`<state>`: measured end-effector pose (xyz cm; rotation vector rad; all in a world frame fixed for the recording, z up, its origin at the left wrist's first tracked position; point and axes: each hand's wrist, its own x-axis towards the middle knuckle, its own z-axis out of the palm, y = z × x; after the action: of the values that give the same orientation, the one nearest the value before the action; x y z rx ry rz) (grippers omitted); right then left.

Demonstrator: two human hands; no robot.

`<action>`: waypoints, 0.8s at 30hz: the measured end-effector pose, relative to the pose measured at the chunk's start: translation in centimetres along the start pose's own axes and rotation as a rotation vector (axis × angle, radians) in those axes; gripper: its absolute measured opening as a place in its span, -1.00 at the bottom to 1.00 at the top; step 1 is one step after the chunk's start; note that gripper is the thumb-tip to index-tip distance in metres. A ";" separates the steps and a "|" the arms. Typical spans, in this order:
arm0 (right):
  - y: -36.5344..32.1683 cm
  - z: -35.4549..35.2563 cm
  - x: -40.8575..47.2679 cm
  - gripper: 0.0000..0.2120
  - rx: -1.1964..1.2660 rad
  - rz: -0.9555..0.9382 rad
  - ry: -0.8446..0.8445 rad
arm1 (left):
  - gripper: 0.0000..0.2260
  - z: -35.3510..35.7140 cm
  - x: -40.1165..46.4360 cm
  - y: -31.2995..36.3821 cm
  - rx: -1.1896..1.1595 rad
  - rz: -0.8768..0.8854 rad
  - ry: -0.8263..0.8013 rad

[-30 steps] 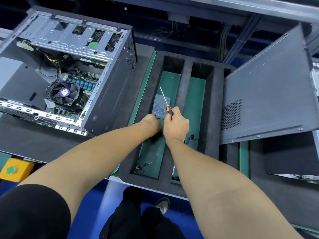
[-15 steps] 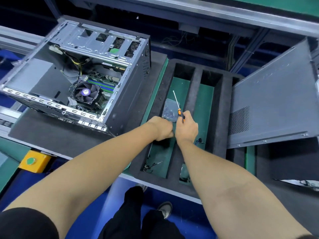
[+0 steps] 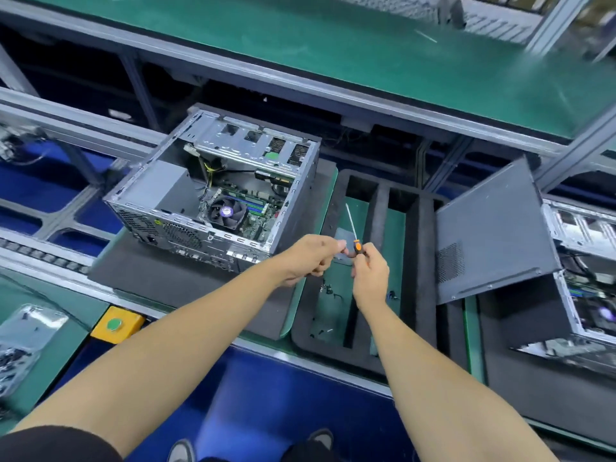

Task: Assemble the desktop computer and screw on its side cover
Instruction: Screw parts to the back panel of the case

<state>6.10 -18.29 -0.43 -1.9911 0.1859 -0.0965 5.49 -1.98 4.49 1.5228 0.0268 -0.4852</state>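
The open desktop computer case point(image 3: 213, 201) lies on a dark mat, its fan and motherboard showing. The grey side cover point(image 3: 490, 228) leans tilted at the right of the black foam tray point(image 3: 423, 261). My right hand point(image 3: 370, 275) is shut on an orange-and-black screwdriver point(image 3: 351, 225) whose shaft points up and away. My left hand point(image 3: 313, 258) hovers beside it, between the case and the tray, with its fingertips pinched together close to the screwdriver handle. Whatever the fingertips pinch is too small to make out. A clear screw bag point(image 3: 343, 236) lies in the tray under both hands.
Loose screws and small wires point(image 3: 328, 290) lie on the tray's green floor. A yellow box with a green button point(image 3: 115, 323) sits at the bench's front edge. Another bag of screws point(image 3: 20, 335) is at far left, a second open computer point(image 3: 583, 261) at right, and a green shelf point(image 3: 333, 45) overhead.
Both hands have lifted out of the tray slot, away from the screw bag. The left fingertips are now pinched beside the screwdriver. The view has pulled back and tilted up.
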 end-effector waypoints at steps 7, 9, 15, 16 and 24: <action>-4.8 3.0 -7.3 -0.87 -0.100 -0.107 0.065 | -0.85 -6.5 -6.1 2.2 0.204 0.192 0.225; -6.1 4.4 -9.3 -0.83 -0.181 -0.139 0.058 | -0.85 -9.3 -7.7 2.3 0.183 0.216 0.301; -10.6 9.3 -14.6 -0.76 -0.328 -0.249 -0.018 | -0.90 -17.2 -13.7 2.1 0.411 0.311 0.303; -11.2 10.0 -15.5 -0.75 -0.321 -0.249 -0.024 | -0.90 -18.3 -14.5 1.8 0.387 0.316 0.316; -14.3 14.1 -18.5 -0.72 -0.416 -0.330 -0.111 | -0.84 -25.6 -19.8 0.3 0.374 0.218 0.280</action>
<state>-8.73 3.44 7.05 -2.4216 -0.2147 -0.1687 -5.13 28.20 9.21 1.9267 -0.0130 -0.1008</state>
